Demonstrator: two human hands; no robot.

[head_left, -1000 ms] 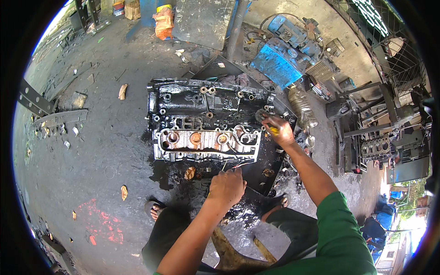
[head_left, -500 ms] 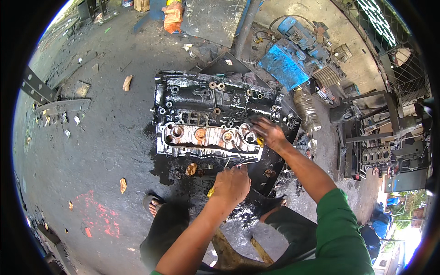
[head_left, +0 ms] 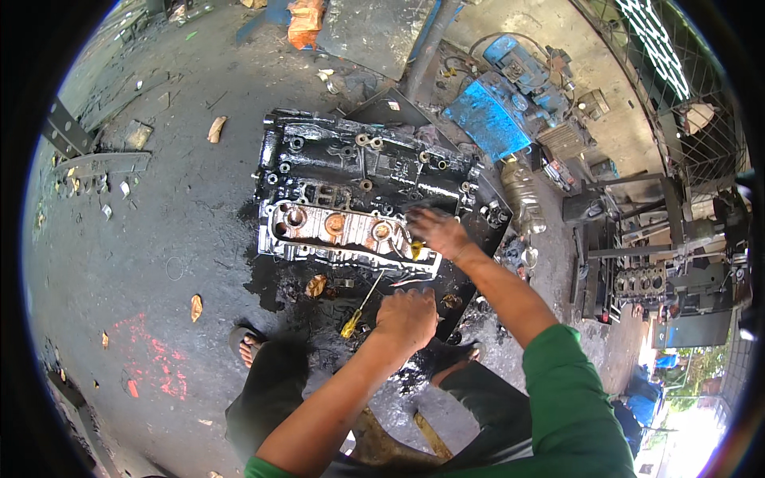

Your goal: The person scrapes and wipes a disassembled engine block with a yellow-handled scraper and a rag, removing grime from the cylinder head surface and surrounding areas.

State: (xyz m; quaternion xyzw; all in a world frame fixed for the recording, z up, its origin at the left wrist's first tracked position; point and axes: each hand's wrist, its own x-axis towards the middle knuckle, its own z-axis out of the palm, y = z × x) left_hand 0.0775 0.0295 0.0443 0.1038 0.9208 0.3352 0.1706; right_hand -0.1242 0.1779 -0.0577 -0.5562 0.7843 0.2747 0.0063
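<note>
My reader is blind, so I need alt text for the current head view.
A person's blurred right hand is over an oily black engine casting; the left hand is lower down, beside a yellow-handled screwdriver.

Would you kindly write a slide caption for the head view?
Right hand, blurred, over a glossy, blackened engine part; left hand beside a yellow-handled tool.

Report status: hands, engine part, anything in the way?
Right hand blurred, over engine part's right end, yellow object close by. Left hand short of near edge, grip unclear. Engine part dark, wet-looking. Yellow-handled screwdriver beside left hand.
</note>
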